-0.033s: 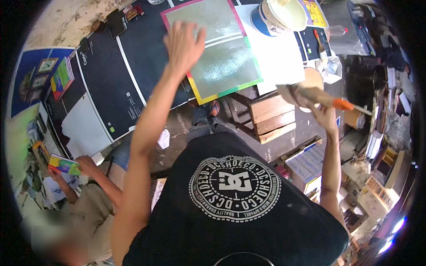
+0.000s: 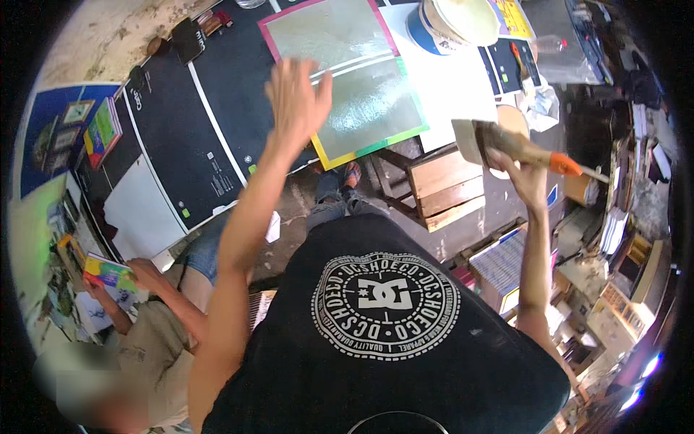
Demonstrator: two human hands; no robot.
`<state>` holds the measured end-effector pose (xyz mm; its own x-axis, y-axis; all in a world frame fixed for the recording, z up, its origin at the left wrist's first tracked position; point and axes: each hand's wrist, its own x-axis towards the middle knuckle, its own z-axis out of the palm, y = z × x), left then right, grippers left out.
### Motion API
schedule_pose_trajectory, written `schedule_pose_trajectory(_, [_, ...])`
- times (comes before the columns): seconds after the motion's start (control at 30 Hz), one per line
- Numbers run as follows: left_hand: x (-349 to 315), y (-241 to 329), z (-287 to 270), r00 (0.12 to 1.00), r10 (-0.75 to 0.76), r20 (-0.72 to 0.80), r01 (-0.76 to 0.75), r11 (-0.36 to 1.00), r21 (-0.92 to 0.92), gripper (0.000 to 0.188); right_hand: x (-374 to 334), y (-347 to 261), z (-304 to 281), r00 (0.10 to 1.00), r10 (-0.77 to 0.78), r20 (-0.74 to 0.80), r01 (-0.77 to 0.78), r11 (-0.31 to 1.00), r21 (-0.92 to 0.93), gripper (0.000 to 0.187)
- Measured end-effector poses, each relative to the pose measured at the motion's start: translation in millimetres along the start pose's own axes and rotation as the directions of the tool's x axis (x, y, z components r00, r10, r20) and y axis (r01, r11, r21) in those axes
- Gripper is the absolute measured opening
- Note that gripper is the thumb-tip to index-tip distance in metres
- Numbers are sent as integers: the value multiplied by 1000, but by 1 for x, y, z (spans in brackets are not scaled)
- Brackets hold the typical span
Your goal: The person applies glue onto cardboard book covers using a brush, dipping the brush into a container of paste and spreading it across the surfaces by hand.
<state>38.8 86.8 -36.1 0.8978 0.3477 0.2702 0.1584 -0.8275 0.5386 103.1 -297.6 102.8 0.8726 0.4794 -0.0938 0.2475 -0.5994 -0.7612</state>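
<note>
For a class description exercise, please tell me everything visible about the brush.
The brush has pale, broad bristles, a dark band and a wood-coloured handle, orange towards its end. It is held in the right grip, bristles pointing left, right of the yellow-and-green-edged panel. Whether the bristles are wet is unclear.

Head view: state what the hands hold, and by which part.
The right hand holds a wide brush by the wooden part of its handle, between the broad head and the orange section. The left hand appears to hold nothing.
</note>
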Motion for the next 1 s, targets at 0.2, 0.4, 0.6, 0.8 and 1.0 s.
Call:
schedule_pose_trajectory(0.2, [-105, 41, -32, 912, -76, 403, 18, 989, 145, 42, 50, -40, 166, 968, 244, -63, -204, 906, 370, 27])
schedule_pose_trajectory(0.4, [-113, 37, -42, 889, -20, 457, -63, 984, 166, 47, 57, 4, 195, 987, 93, -134, -70, 983, 172, 30])
schedule_pose_trajectory(0.6, [-110, 23, -46, 855, -33, 517, -37, 991, 125, 47, 44, 66, 62, 815, 140, -562, -212, 975, -65, 36])
schedule_pose_trajectory(0.8, [-57, 11, -47, 929, -16, 369, -37, 990, 136, 66, 111, 10, 88, 776, 41, -629, 28, 995, 100, 26])
schedule_pose_trajectory(1.0, [-46, 29, -30, 850, -74, 522, -80, 960, 267, 83, 173, -43, 244, 970, -94, -223, 118, 988, 99, 39])
